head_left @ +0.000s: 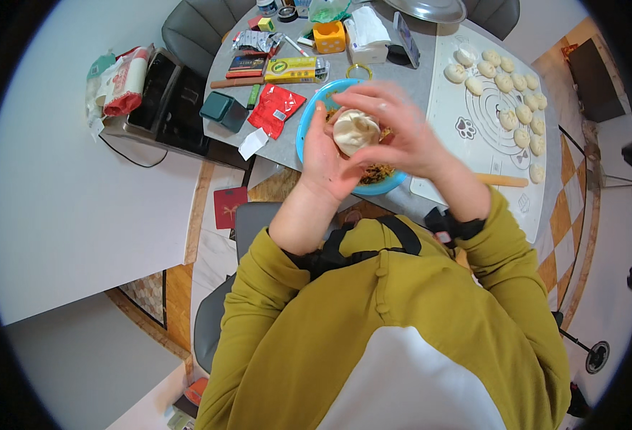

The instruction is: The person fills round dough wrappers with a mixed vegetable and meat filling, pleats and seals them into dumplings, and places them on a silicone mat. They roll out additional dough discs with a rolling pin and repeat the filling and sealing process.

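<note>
A round white dough bun (357, 133), gathered and pleated on top, sits between my two hands above a blue bowl (303, 136). My left hand (323, 159) cups it from the left and below, its fingers pointing up. Curved over the bun from the right, my right hand (402, 132) touches it with the thumb in front; its fingertips are blurred by motion. Chopped brown and orange filling (377, 173) shows in the bowl beneath the hands. The rest of the bowl's inside is hidden behind them.
On the right, a white mat (441, 107) bears several shaped buns (504, 83) and a wooden rolling pin (501, 180). A red packet (276, 109), a dark green box (223, 109), a yellow dice-patterned holder (329, 37) and a tissue box (367, 51) crowd the table's left and far side.
</note>
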A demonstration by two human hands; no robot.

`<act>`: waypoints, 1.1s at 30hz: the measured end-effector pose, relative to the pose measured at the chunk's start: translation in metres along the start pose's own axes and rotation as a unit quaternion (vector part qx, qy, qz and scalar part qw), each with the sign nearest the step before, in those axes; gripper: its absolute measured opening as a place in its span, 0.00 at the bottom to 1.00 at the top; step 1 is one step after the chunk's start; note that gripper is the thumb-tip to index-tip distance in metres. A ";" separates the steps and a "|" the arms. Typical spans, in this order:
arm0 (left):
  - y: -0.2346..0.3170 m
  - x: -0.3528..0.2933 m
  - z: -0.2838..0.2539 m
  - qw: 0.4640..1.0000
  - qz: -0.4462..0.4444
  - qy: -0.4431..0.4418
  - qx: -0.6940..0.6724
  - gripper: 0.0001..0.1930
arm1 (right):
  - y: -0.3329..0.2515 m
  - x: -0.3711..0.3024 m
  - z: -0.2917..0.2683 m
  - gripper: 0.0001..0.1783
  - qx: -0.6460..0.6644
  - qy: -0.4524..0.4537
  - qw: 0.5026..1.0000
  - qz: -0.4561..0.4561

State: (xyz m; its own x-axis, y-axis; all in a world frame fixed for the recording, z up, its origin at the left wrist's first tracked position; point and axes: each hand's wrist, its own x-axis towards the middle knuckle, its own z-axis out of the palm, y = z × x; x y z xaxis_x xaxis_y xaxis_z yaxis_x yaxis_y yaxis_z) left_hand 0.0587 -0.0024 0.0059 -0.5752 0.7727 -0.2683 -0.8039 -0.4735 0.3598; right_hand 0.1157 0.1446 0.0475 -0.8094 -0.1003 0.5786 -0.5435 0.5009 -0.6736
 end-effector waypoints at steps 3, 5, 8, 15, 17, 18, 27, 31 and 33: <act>0.019 -0.002 -0.007 0.992 -0.095 -0.080 -0.019 0.36 | 0.000 0.011 -0.048 0.21 -0.152 -0.045 0.976 -0.150; 0.021 -0.004 -0.010 0.991 -0.126 -0.033 0.024 0.36 | -0.002 0.013 -0.059 0.19 -0.169 -0.106 0.969 -0.146; 0.021 -0.002 -0.010 0.976 -0.192 -0.099 -0.023 0.42 | -0.002 0.016 -0.061 0.16 -0.164 -0.170 0.960 -0.152; 0.013 0.004 -0.011 0.966 -0.224 -0.125 0.039 0.40 | -0.003 0.015 -0.051 0.13 -0.138 -0.199 0.957 -0.162; 0.011 0.004 -0.012 0.964 -0.225 -0.135 0.034 0.39 | -0.001 0.014 -0.049 0.12 -0.128 -0.195 0.959 -0.163; 0.011 0.004 -0.012 0.964 -0.224 -0.139 0.030 0.39 | -0.001 0.012 -0.048 0.12 -0.128 -0.184 0.961 -0.161; 0.010 -0.002 -0.002 0.981 -0.166 -0.094 0.022 0.37 | -0.001 0.004 -0.040 0.13 -0.133 -0.108 0.970 -0.173; 0.007 -0.005 0.004 0.985 -0.139 -0.101 0.013 0.36 | -0.003 0.001 -0.036 0.13 -0.131 -0.080 0.976 -0.156; 0.005 -0.006 0.009 0.992 -0.096 -0.076 0.029 0.35 | -0.006 -0.001 -0.036 0.13 -0.133 -0.056 0.979 -0.142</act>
State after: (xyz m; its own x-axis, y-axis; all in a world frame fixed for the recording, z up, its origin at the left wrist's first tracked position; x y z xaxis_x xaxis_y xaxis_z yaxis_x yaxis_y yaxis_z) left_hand 0.0593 -0.0059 0.0177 -0.3790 0.9034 -0.2004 -0.8838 -0.2892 0.3679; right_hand 0.1277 0.1727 0.0672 -0.6621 -0.3540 0.6605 -0.6845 0.6445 -0.3408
